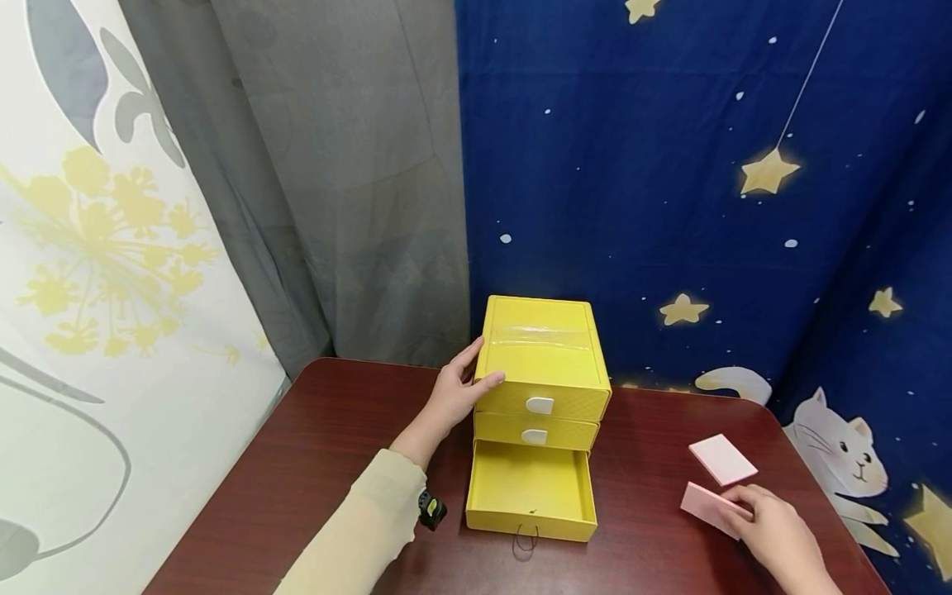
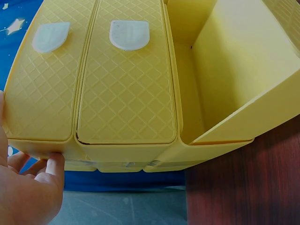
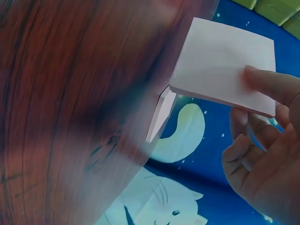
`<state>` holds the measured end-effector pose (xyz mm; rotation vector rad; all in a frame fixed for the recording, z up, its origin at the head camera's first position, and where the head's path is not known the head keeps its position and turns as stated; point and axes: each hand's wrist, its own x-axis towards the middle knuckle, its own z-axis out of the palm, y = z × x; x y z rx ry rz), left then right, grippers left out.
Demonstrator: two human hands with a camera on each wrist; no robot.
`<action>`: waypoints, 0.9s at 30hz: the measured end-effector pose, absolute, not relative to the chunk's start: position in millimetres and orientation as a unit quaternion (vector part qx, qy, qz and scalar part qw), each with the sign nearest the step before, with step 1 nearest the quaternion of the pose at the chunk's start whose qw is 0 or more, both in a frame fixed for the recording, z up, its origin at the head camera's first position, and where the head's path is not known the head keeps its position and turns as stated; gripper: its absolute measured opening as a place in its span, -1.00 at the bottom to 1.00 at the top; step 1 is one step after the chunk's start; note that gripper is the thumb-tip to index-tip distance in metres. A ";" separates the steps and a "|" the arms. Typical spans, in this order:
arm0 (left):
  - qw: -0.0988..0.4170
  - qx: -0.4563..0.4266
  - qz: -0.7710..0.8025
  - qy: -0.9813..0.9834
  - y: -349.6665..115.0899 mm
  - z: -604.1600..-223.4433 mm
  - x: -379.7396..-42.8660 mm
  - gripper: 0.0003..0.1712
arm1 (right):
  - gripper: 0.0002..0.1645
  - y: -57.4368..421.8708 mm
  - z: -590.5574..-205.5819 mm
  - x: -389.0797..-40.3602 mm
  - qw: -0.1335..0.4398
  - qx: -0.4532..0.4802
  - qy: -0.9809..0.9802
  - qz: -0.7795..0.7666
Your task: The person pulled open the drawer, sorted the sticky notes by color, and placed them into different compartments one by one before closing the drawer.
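Note:
A yellow drawer unit (image 1: 544,355) stands at the table's middle with its bottom drawer (image 1: 530,483) pulled out; nothing but a small dark mark shows inside. My left hand (image 1: 455,392) rests against the unit's left side, thumb at the upper front corner. In the left wrist view, the thumb (image 2: 55,164) touches the side wall near the top drawer. At the right, my right hand (image 1: 781,529) pinches a pink sticky note pad (image 3: 225,61) between thumb and fingers, tilted up from the table. A second pink pad (image 1: 723,459) lies flat just beyond it.
The dark red wooden table (image 1: 357,438) carries everything. A thin dark loop (image 1: 525,539) hangs at the open drawer's front. Two upper drawers with white tabs (image 1: 539,405) are closed. Behind hang a grey curtain (image 1: 357,207) and a blue starry curtain (image 1: 595,182).

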<state>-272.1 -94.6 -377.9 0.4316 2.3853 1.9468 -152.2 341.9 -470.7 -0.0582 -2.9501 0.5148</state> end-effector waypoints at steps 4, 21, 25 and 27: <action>0.016 0.138 0.627 0.767 -94.7 -378.4 -272.2 -0.10 | -0.86 332.5 -472.7 -151.5 0.144 -0.002 -0.974 0.173; 0.014 0.139 0.630 0.764 -94.7 -379.9 -273.7 -0.10 | -0.67 304.2 -478.2 -156.1 0.346 0.068 -0.922 0.158; 0.014 0.140 0.630 0.764 -94.9 -380.2 -274.2 -0.10 | -0.64 297.0 -478.3 -158.0 0.357 0.082 -0.916 0.167; 0.013 0.142 0.630 0.763 -94.9 -380.6 -274.6 -0.10 | -0.63 294.7 -478.6 -159.1 0.364 0.094 -0.911 0.170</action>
